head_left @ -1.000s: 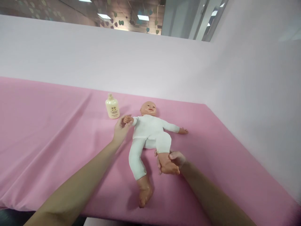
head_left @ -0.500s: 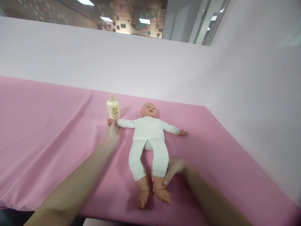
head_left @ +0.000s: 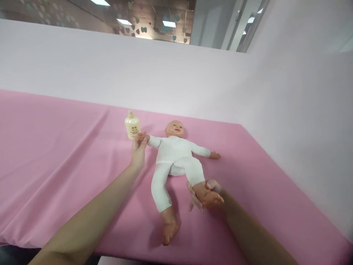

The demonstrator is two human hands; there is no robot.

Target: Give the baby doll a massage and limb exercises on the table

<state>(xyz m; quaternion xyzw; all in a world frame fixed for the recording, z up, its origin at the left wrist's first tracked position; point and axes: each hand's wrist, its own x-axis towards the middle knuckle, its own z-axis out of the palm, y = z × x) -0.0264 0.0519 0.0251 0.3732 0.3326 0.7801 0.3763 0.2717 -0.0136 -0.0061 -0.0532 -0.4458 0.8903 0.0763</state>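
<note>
Currently doll [head_left: 175,149] lies on its back on pink surface [head_left: 82,147], head toward far edge, one foot [head_left: 170,228] close to near edge. Person's left hand [head_left: 138,154] has fingers closed round doll's hand [head_left: 143,137], that arm out toward left edge. Right hand [head_left: 214,185] clasps other leg at ankle [head_left: 199,188], fingers wrapped beneath, knee bent, toes angled toward right edge. Doll's free arm [head_left: 202,151] points to right edge. Cream bottle [head_left: 132,127] stands upright near far edge, just beside left hand.
</note>
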